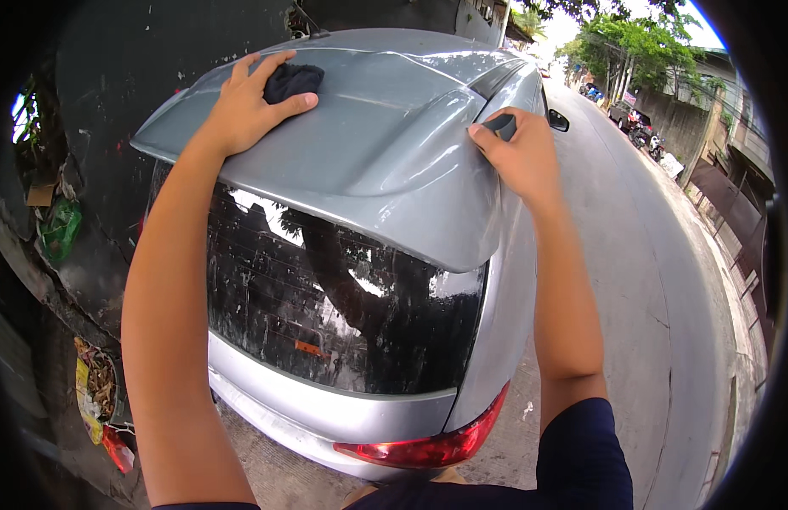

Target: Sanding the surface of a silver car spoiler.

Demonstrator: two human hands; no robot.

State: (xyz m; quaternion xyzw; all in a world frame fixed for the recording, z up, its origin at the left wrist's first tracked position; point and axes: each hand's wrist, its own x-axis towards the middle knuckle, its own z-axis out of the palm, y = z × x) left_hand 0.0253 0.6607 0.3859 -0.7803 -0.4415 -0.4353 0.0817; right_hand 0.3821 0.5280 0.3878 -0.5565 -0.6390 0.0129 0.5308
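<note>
A silver-grey car stands in front of me, its rear spoiler [326, 144] spreading across the upper middle. On the spoiler's left part lies my left hand [251, 98], fingers curled round a bunched dark cloth [294, 82] that touches the surface. At the spoiler's right edge my right hand [521, 153] pinches a small dark block [501, 127] between thumb and fingers. The block's exact kind is hard to make out, and the fingers partly hide it. Below the spoiler, the rear window [343, 297] shows pale spots, streaks and reflections.
A dark wall [96, 144] runs close along the car's left side. Litter, including a green plastic bag [61, 228] and dry leaves [96, 382], lies at its foot. A concrete road [615, 297] stretches along the right. The red tail light [428, 446] juts out near me.
</note>
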